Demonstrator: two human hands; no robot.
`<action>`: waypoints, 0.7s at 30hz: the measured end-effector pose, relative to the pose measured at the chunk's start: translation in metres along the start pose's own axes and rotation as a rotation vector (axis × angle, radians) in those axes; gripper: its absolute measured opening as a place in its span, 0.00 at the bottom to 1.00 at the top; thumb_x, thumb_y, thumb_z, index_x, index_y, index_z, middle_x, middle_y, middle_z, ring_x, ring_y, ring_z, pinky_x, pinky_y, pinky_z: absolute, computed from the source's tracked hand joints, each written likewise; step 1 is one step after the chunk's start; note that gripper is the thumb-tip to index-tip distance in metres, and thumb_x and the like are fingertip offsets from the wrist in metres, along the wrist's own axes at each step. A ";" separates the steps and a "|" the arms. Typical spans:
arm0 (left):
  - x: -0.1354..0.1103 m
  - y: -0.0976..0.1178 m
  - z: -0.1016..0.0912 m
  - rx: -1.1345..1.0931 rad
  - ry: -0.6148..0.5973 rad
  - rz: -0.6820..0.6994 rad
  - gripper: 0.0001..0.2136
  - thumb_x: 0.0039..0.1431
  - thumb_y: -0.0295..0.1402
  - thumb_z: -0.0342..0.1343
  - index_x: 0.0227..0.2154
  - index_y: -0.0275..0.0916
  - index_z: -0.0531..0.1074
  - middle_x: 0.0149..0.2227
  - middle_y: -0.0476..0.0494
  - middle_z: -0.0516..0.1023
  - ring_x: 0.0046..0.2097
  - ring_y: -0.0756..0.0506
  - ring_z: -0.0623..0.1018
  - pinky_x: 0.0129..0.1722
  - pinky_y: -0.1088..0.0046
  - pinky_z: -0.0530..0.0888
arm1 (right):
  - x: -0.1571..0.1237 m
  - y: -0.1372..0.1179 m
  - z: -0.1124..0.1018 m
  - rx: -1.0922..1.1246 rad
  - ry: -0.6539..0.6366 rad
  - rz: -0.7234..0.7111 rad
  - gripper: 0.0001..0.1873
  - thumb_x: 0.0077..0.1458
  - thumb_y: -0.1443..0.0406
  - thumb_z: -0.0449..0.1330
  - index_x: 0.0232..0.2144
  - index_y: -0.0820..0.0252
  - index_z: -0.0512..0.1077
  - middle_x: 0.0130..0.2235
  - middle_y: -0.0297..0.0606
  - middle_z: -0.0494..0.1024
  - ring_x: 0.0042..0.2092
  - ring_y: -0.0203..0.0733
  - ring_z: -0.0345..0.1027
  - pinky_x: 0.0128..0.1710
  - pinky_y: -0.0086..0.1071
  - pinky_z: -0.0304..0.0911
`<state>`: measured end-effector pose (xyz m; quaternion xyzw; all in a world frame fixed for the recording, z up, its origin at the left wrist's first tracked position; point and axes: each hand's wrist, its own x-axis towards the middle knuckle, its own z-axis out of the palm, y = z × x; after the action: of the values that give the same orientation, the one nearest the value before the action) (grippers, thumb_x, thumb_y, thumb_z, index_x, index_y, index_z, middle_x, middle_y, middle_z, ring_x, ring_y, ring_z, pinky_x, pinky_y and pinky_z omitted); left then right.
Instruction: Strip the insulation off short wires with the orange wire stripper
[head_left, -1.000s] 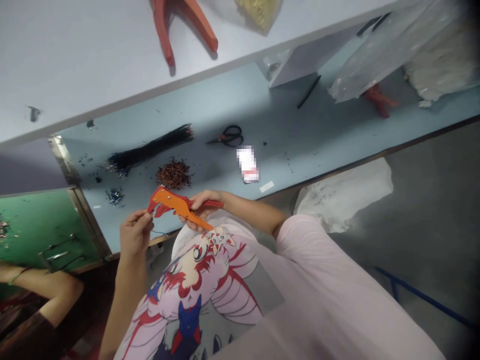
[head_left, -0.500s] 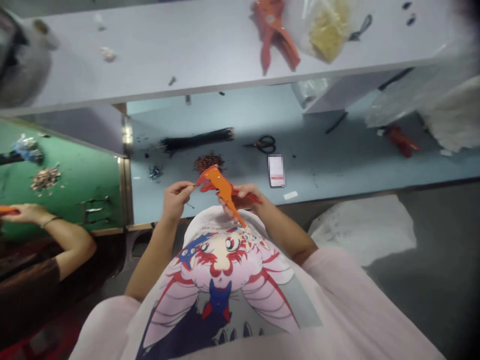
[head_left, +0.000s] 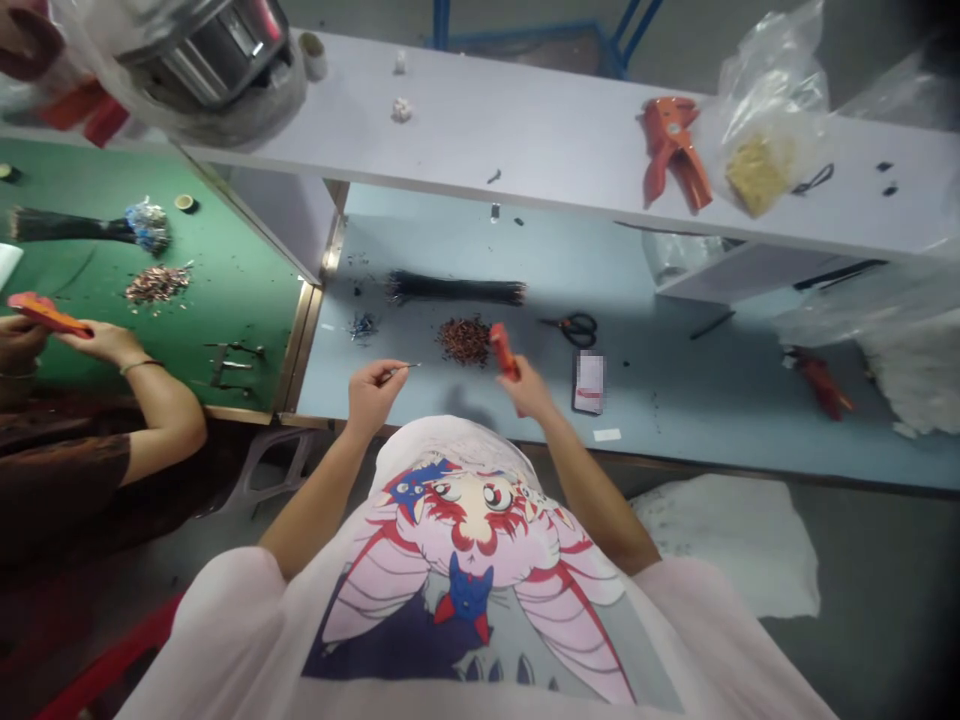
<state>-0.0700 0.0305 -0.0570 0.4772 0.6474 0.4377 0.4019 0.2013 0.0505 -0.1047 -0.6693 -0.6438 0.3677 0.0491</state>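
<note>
Since the earlier view, our hands had moved apart: the orange wire stripper [head_left: 504, 350] had left the two-handed hold and stood nearly upright, edge-on, in the right hand [head_left: 526, 392]. The left hand [head_left: 367, 395] had moved to the 9 o'clock side. Its fingers [head_left: 386, 374] were closed in a pinch on a thin wire [head_left: 403, 367]. The right fingers [head_left: 516, 375] were closed around the stripper's handles.

Both hands hovered over the near edge of the pale blue workbench [head_left: 450, 400]. From the stripper, a loose pile of copper-coloured terminals [head_left: 465, 340] lay just beside at 9 o'clock, and a bundle of black wires [head_left: 454, 290] lay at 11 o'clock. Black-handled scissors [head_left: 577, 328] lay at 3 o'clock. A white shelf [head_left: 487, 150] ran across at 12 o'clock, bearing orange pliers [head_left: 671, 150]. At 9 o'clock, a co-worker's hands [head_left: 105, 342] worked over a green bench [head_left: 247, 300].
</note>
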 end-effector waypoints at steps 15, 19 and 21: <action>-0.022 0.024 0.013 0.289 0.020 0.535 0.04 0.47 0.32 0.59 0.26 0.40 0.78 0.15 0.50 0.69 0.20 0.53 0.64 0.26 0.77 0.62 | -0.008 -0.021 0.037 -0.132 -0.086 -0.115 0.18 0.57 0.62 0.51 0.48 0.65 0.64 0.48 0.48 0.70 0.49 0.44 0.62 0.48 0.36 0.55; -0.025 0.022 0.020 0.338 -0.028 0.633 0.05 0.50 0.32 0.57 0.27 0.40 0.78 0.15 0.50 0.69 0.20 0.53 0.66 0.26 0.77 0.63 | -0.032 -0.062 0.003 0.386 -0.006 -0.397 0.17 0.58 0.58 0.52 0.47 0.60 0.63 0.44 0.41 0.72 0.45 0.39 0.66 0.48 0.34 0.58; -0.028 0.023 0.023 0.341 -0.047 0.629 0.06 0.51 0.32 0.56 0.27 0.40 0.77 0.16 0.49 0.70 0.21 0.52 0.67 0.27 0.77 0.63 | -0.044 -0.078 -0.012 0.515 -0.012 -0.472 0.18 0.54 0.58 0.56 0.46 0.59 0.64 0.43 0.41 0.72 0.45 0.40 0.66 0.48 0.35 0.59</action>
<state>-0.0357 0.0111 -0.0389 0.7234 0.5229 0.4147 0.1770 0.1474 0.0290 -0.0353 -0.4656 -0.6670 0.5005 0.2964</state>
